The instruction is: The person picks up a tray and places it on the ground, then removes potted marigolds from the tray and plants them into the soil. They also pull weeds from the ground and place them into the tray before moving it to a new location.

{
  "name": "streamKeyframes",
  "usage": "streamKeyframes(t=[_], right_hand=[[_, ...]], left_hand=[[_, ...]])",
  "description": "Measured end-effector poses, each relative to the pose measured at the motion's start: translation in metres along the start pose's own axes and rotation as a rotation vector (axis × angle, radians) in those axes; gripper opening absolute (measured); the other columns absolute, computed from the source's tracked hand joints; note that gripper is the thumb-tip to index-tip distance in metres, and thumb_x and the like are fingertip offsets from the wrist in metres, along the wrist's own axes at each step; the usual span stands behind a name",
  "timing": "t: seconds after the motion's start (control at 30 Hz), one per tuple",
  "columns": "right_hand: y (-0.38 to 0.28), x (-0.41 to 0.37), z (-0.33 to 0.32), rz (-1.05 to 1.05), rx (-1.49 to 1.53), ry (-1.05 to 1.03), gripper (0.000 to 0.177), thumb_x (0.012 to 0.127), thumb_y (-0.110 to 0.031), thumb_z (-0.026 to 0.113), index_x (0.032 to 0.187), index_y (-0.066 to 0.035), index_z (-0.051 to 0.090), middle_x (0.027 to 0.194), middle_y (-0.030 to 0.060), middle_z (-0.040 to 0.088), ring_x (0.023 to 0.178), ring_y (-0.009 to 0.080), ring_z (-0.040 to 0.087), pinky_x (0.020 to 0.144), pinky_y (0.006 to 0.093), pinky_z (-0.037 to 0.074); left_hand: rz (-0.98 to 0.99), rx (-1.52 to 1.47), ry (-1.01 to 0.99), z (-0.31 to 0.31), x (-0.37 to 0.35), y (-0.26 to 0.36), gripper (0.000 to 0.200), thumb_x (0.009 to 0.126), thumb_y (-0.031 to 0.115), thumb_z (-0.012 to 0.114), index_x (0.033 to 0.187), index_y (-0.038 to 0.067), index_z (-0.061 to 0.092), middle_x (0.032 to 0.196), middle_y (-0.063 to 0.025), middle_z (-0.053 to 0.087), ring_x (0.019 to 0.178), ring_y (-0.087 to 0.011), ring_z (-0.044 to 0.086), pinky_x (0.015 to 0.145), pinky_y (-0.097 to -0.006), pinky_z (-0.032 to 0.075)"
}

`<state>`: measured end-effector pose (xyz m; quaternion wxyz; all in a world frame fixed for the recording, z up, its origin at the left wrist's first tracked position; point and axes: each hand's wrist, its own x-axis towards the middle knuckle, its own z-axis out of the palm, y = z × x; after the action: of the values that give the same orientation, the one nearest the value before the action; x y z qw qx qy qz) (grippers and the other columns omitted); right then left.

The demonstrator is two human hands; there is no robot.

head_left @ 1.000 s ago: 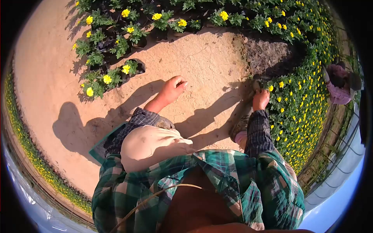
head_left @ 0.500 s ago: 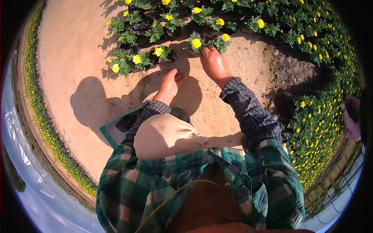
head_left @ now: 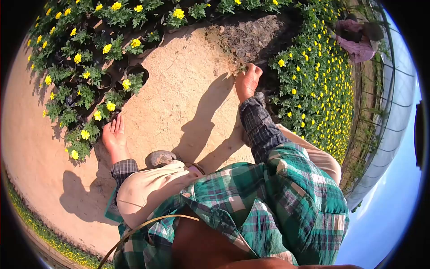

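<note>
My left hand [head_left: 115, 134] is at the near edge of a group of potted marigolds [head_left: 110, 106] with yellow blooms. Its fingers are stretched out beside a dark pot and hold nothing. Over the bare soil, near a heap of dark earth [head_left: 255, 38], my right hand [head_left: 248, 80] has its fingers pinched together. A small green sprig [head_left: 240, 69] sticks out from those fingertips to the left.
A dense bed of yellow marigolds [head_left: 313, 89] runs along the right. Beyond it a person in a pink top [head_left: 358, 47] is bent low. A green-edged tray [head_left: 112, 208] lies partly hidden by my left knee.
The view has turned to the right. My right hand has left the potted marigolds and moved right to the earth heap, now with a sprig. My left hand has come up against the pots.
</note>
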<state>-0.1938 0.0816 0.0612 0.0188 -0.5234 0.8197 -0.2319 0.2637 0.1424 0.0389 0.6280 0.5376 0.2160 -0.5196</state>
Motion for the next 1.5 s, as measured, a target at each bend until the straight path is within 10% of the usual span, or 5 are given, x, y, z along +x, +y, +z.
streamKeyframes(t=[0.1, 0.3, 0.83, 1.17, 1.5], right_hand=[[0.053, 0.033, -0.031, 0.353, -0.268, -0.101, 0.051, 0.076, 0.005, 0.051, 0.125, -0.007, 0.046, 0.132, 0.0261, 0.032, 0.105, 0.0452, 0.052, 0.087, 0.0444, 0.047], [0.139, 0.062, -0.025, -0.056, -0.375, -0.295, 0.032, 0.079, -0.015, 0.066, 0.106, -0.003, 0.057, 0.093, 0.0212, 0.061, 0.094, 0.0379, 0.059, 0.079, 0.0455, 0.047], [-0.151, 0.015, 0.051, -0.667, 0.083, -0.685, 0.014, 0.087, -0.011, 0.050, 0.097, -0.005, 0.057, 0.082, 0.0211, 0.060, 0.076, 0.0388, 0.060, 0.064, 0.0449, 0.049], [0.088, 0.069, -0.018, 0.298, -0.218, 0.041, 0.042, 0.076, 0.002, 0.055, 0.117, -0.006, 0.053, 0.117, 0.0270, 0.046, 0.102, 0.0455, 0.053, 0.087, 0.0442, 0.047], [0.114, 0.111, -0.032, -0.040, -0.184, -0.165, 0.014, 0.076, -0.009, 0.065, 0.088, -0.001, 0.062, 0.086, 0.0198, 0.063, 0.086, 0.0379, 0.059, 0.075, 0.0445, 0.047]], left_hand=[[-0.006, 0.041, -0.036, -0.001, 0.002, -0.003, 0.036, 0.091, 0.004, 0.042, 0.118, -0.018, 0.032, 0.120, -0.0255, 0.041, 0.115, -0.0423, 0.046, 0.100, -0.0548, 0.042], [0.001, 0.044, 0.018, 0.006, -0.012, -0.009, 0.025, 0.091, 0.006, 0.045, 0.105, -0.015, 0.041, 0.113, -0.0228, 0.045, 0.110, -0.0393, 0.050, 0.098, -0.0521, 0.045], [-0.058, 0.216, -0.078, 0.009, -0.027, -0.027, 0.019, 0.089, 0.012, 0.055, 0.098, -0.004, 0.050, 0.095, -0.0126, 0.054, 0.090, -0.0236, 0.054, 0.079, -0.0382, 0.052], [-0.106, 0.192, -0.049, -0.015, -0.011, -0.028, 0.018, 0.088, 0.010, 0.056, 0.097, -0.005, 0.050, 0.096, -0.0128, 0.052, 0.090, -0.0242, 0.052, 0.079, -0.0395, 0.051], [-0.048, 0.281, -0.135, -0.011, -0.019, -0.025, 0.013, 0.088, 0.009, 0.056, 0.095, -0.001, 0.050, 0.093, -0.0112, 0.053, 0.087, -0.0233, 0.054, 0.077, -0.0392, 0.050]])
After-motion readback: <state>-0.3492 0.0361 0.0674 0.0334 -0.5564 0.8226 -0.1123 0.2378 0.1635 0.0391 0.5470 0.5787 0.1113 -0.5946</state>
